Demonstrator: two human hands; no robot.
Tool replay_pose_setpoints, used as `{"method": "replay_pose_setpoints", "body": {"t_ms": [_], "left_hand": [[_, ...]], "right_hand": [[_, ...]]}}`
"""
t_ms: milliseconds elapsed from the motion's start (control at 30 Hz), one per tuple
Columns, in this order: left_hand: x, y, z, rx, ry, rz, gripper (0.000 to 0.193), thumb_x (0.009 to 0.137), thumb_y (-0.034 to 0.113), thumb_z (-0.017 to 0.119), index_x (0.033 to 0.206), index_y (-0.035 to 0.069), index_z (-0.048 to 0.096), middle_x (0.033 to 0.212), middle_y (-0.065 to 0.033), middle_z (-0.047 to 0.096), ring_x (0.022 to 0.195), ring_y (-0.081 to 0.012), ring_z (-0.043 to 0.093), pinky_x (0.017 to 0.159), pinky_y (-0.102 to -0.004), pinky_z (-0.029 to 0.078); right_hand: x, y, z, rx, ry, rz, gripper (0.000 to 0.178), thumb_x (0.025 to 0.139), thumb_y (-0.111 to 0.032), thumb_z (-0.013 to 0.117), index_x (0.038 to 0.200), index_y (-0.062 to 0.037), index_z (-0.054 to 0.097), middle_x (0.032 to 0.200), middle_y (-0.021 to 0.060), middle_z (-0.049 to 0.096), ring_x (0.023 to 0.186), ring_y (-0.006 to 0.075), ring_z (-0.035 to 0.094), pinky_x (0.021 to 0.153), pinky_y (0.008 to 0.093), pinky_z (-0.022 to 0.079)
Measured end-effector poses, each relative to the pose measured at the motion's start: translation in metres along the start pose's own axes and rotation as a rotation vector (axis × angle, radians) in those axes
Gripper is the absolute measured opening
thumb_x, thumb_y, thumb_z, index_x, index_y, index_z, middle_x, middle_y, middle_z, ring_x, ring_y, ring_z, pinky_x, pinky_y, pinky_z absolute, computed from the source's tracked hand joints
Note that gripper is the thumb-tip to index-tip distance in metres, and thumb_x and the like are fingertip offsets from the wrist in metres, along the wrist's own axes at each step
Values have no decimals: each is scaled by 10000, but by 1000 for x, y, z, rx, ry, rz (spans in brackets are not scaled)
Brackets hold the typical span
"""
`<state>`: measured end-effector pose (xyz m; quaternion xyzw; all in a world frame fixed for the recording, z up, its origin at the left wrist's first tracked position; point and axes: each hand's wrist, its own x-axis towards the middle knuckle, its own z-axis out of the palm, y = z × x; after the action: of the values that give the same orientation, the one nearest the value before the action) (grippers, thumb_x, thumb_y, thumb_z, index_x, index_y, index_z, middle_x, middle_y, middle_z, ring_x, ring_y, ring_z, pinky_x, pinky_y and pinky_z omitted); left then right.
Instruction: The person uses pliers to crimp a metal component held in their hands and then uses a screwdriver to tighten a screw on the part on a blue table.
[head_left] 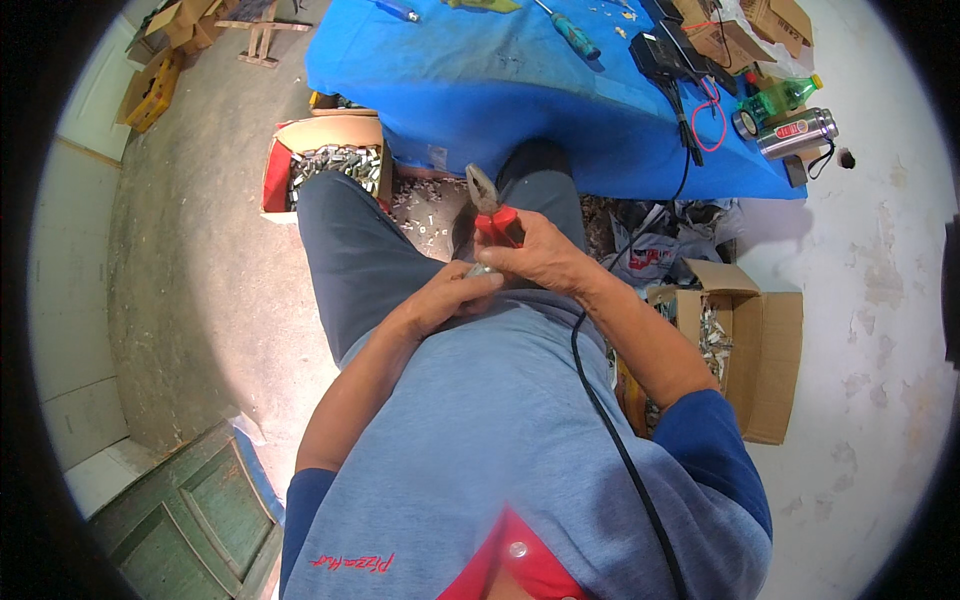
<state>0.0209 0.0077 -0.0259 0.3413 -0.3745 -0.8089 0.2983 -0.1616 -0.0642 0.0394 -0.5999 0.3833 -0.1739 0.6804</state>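
My right hand (pixel 545 258) is wrapped round the red handles of a pair of pliers (pixel 483 188), whose metal jaws point up and away from me. Just left of it and lower, my left hand (pixel 448 300) pinches a small shiny metal piece (pixel 482 270) between thumb and fingers. The two hands nearly meet in front of my belly, above my lap. Most of the metal piece is hidden by the fingers, so its kind cannot be made out.
A blue-covered table (pixel 480 85) stands ahead, bearing a screwdriver (pixel 572 35), a green bottle (pixel 780 97), a steel flask (pixel 798 133) and black adapters (pixel 660 55). Boxes of metal parts stand at left (pixel 335 165) and right (pixel 740 335). A black cable (pixel 620 440) hangs over my body.
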Motion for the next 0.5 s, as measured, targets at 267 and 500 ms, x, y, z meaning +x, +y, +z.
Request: {"method": "replay_pose_setpoints", "body": {"t_ms": [267,500], "left_hand": [[0,1,-1,-61,-10,35,479,972,503,537,689,118,499,628,26,413,542,-83,332,488,-258,243],[-3,10,11,76,132,-7,354,943,386,651,766,89,578,657,48,441,582,-41,364,508,-244,275]], "right_hand": [[4,3,-9,-67,-96,6,263,844,-131,673,1081,-24,635,972,20,640,894,107,569,819,272,468],[0,-12,-10,-254,-32,35,269,824,-135,660,1062,-12,635,966,39,642,912,122,573,844,286,467]]}}
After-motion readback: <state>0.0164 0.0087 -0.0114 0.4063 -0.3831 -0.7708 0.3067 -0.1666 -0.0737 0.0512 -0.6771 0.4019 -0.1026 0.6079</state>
